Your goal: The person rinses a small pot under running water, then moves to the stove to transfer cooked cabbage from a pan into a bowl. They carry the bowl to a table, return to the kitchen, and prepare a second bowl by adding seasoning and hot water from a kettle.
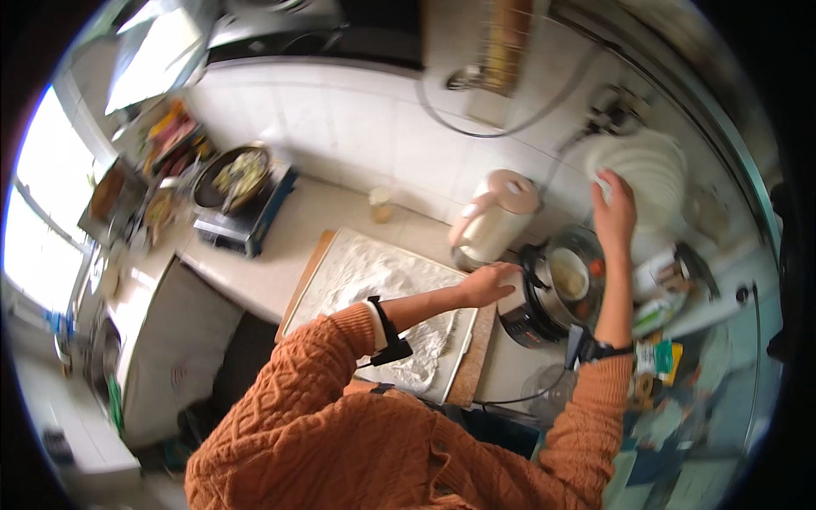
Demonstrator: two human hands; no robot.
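Observation:
My left hand (489,285) hovers by the near left side of a black electric cooker (526,319), over the right edge of a floured white board (382,280). Whether it touches the cooker cannot be told. My right hand (615,207) is raised beyond the cooker, in front of a stack of white ribbed trays or plates (653,166); contact with them is unclear. A bowl with pale contents (569,274) sits in the cooker, with orange pieces beside it. The floured board rests on a wooden board (473,376).
A pink-and-white electric kettle (503,213) stands behind the cooker. Near the wall is a small jar (380,205). At the left, a frying pan with food (239,178) sits on a portable stove (236,223). A glass lid (549,389) lies near the counter's front edge.

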